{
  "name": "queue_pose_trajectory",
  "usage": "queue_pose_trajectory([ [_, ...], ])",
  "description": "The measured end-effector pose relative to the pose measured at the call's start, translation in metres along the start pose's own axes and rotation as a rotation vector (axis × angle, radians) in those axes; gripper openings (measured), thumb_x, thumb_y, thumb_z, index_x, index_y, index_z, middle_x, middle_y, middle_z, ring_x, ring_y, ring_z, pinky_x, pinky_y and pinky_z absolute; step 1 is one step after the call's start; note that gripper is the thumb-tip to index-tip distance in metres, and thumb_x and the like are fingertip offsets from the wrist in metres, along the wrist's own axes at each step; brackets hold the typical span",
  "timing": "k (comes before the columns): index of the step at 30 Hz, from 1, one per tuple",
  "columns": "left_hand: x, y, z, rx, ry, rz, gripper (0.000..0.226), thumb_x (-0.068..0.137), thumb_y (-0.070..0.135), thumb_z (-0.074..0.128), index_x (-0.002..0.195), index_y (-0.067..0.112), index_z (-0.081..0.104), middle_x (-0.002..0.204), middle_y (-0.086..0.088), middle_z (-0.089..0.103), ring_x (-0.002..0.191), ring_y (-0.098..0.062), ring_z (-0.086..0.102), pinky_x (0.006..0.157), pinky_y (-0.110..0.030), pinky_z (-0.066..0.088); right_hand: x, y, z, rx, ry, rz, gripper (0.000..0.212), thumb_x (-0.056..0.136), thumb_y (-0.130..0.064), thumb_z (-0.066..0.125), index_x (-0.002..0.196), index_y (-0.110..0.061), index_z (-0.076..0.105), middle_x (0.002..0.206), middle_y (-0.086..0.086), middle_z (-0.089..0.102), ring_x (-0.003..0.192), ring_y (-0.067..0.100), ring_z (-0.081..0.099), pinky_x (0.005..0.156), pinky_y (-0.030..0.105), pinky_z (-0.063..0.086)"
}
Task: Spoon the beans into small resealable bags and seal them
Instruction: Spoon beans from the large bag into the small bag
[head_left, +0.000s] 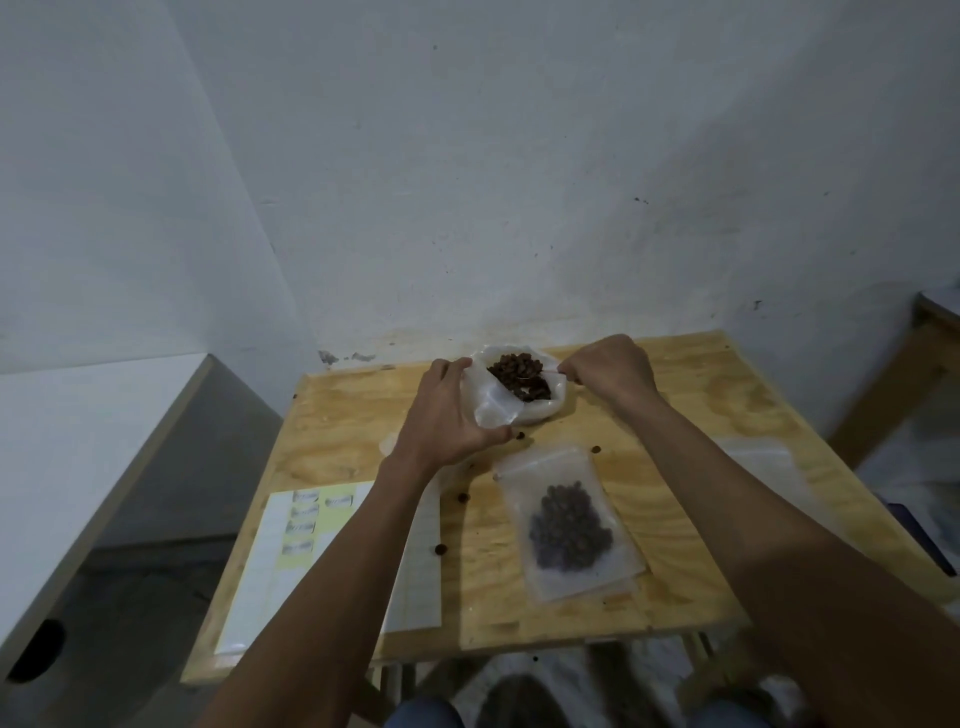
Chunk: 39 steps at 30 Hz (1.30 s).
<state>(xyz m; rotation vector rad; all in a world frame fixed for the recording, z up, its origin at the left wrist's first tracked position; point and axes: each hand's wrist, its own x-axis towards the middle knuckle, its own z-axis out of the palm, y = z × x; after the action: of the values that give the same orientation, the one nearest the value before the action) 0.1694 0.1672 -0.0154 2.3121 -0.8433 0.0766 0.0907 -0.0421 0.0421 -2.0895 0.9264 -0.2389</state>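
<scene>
The beans (519, 375) lie in a dark heap inside a big open plastic bag (498, 410) at the far side of the wooden surface (691, 415), close to the wall (519, 182). My left hand (447, 415) grips the near left edge of this bag, with the fingers curled around the plastic and the thumb low at the front. My right hand (610, 371) is on the right side of the bag, closed together around a thin handle; I think it is the spoon (549, 372), but it is small and blurred, so I cannot tell it for sure. Its tip reaches over the beans.

Nearer to me, a small resealable bag (569, 519) lies flat on the surface and already has a portion of beans in it. I cannot tell if its top is sealed. Some loose beans (440, 548) are scattered on the wood between the two bags. At the right edge lies more clear plastic (758, 457), blurred. At the left near corner there is a sheet with small labels (304, 525) on it, partly under my left forearm.
</scene>
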Motion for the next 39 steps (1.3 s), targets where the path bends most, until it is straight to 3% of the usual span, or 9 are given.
queue_pose_trajectory([
  [4, 0.001, 0.012, 0.001, 0.03, 0.029, 0.039, 0.12, 0.05, 0.079, 0.07, 0.143, 0.006, 0.046, 0.13, -0.006, 0.051, 0.12, -0.024, 0.047, 0.098, -0.038, 0.046, -0.004, -0.01, -0.009, -0.022, -0.03, -0.077, 0.043, 0.072, -0.014, 0.074, 0.05, -0.016, 0.036, 0.044, -0.002, 0.035, 0.041, 0.017, 0.031, 0.047, 0.024, 0.028],
  [6, 0.002, 0.019, 0.001, 0.043, 0.053, 0.081, 0.11, 0.056, 0.072, 0.072, 0.137, 0.002, 0.051, 0.126, -0.011, 0.055, 0.116, -0.028, 0.049, 0.094, -0.04, 0.046, -0.009, -0.016, -0.01, -0.091, -0.065, -0.121, 0.028, 0.072, -0.019, 0.075, 0.053, -0.008, 0.058, 0.052, 0.002, 0.058, 0.045, 0.021, 0.053, 0.048, 0.029, 0.048],
  [8, 0.002, 0.021, 0.002, 0.044, 0.075, 0.1, 0.1, 0.062, 0.062, 0.077, 0.136, 0.001, 0.052, 0.125, -0.013, 0.056, 0.115, -0.028, 0.05, 0.093, -0.042, 0.048, -0.012, -0.016, -0.009, -0.162, -0.065, -0.193, 0.019, 0.073, -0.023, 0.074, 0.078, -0.006, 0.08, 0.077, 0.009, 0.077, 0.069, 0.028, 0.074, 0.065, 0.043, 0.064],
  [10, 0.003, 0.02, 0.003, 0.029, 0.07, 0.077, 0.101, 0.063, 0.065, 0.075, 0.14, 0.005, 0.049, 0.127, -0.01, 0.053, 0.116, -0.024, 0.048, 0.094, -0.039, 0.049, -0.014, -0.015, -0.008, -0.196, 0.011, -0.249, 0.02, 0.077, -0.02, 0.069, 0.088, -0.009, 0.081, 0.089, 0.011, 0.078, 0.077, 0.03, 0.075, 0.063, 0.039, 0.062],
  [13, 0.003, 0.018, 0.005, 0.005, 0.071, 0.04, 0.109, 0.057, 0.077, 0.066, 0.14, 0.009, 0.048, 0.127, -0.006, 0.052, 0.116, -0.022, 0.048, 0.093, -0.036, 0.047, -0.015, -0.01, -0.007, -0.256, 0.136, -0.248, 0.021, 0.088, -0.011, 0.062, 0.084, -0.015, 0.082, 0.082, 0.004, 0.078, 0.062, 0.023, 0.066, 0.052, 0.022, 0.045],
  [21, 0.01, 0.018, 0.013, 0.002, 0.038, 0.02, 0.118, 0.055, 0.079, 0.071, 0.146, 0.009, 0.043, 0.134, -0.004, 0.049, 0.123, -0.022, 0.048, 0.097, -0.033, 0.046, -0.015, 0.008, 0.025, -0.421, 0.145, -0.282, 0.021, 0.092, -0.008, 0.067, 0.108, -0.013, 0.079, 0.111, 0.011, 0.074, 0.095, 0.031, 0.071, 0.074, 0.034, 0.058],
  [31, 0.016, 0.015, 0.018, -0.065, 0.011, 0.064, 0.114, 0.056, 0.074, 0.075, 0.145, 0.01, 0.044, 0.13, -0.001, 0.049, 0.118, -0.015, 0.05, 0.093, -0.026, 0.044, 0.003, 0.005, 0.032, -0.126, -0.065, -0.125, 0.02, 0.087, -0.021, 0.067, 0.085, -0.008, 0.082, 0.082, 0.009, 0.078, 0.072, 0.026, 0.074, 0.062, 0.038, 0.06],
  [35, 0.014, 0.009, 0.016, -0.043, 0.007, 0.091, 0.114, 0.057, 0.075, 0.078, 0.145, 0.011, 0.044, 0.132, -0.001, 0.049, 0.12, -0.017, 0.049, 0.095, -0.027, 0.044, 0.004, 0.005, 0.028, -0.017, -0.015, -0.053, 0.035, 0.083, -0.017, 0.07, 0.054, -0.012, 0.051, 0.047, 0.004, 0.044, 0.045, 0.02, 0.042, 0.051, 0.029, 0.032],
  [39, 0.012, 0.005, 0.014, -0.008, 0.01, 0.099, 0.112, 0.057, 0.071, 0.082, 0.145, 0.011, 0.044, 0.133, -0.002, 0.048, 0.122, -0.018, 0.047, 0.096, -0.027, 0.042, 0.0, 0.004, 0.014, 0.017, -0.012, -0.048, 0.036, 0.077, -0.015, 0.073, 0.051, -0.016, 0.048, 0.046, 0.001, 0.041, 0.045, 0.019, 0.04, 0.052, 0.029, 0.033],
])
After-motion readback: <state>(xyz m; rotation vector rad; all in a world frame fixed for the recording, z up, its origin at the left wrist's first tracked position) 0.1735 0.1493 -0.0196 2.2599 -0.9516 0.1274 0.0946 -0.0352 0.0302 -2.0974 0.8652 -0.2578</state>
